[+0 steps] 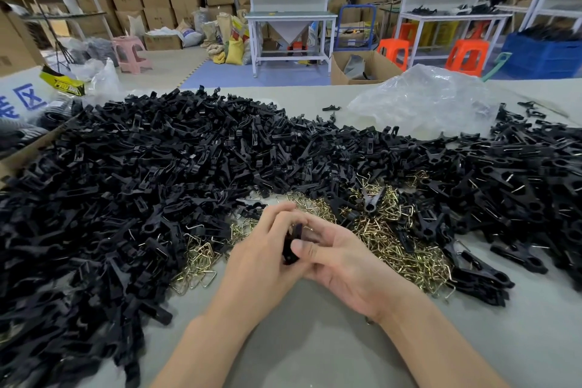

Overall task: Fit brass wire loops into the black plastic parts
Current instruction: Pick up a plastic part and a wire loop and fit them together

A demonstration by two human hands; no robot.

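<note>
Both hands meet at the middle of the table around one black plastic part. My left hand grips it from the left with curled fingers. My right hand holds it from the right, thumb pressed on its lower end. Whether a wire loop sits in the part is hidden by my fingers. A heap of brass wire loops lies just behind and beside my hands. A huge pile of black plastic parts covers the table's left and back.
More black parts, some with wire showing, lie at the right. A crumpled clear plastic bag sits at the back right. A cardboard box edge is at the far left. Grey table surface shows between my forearms.
</note>
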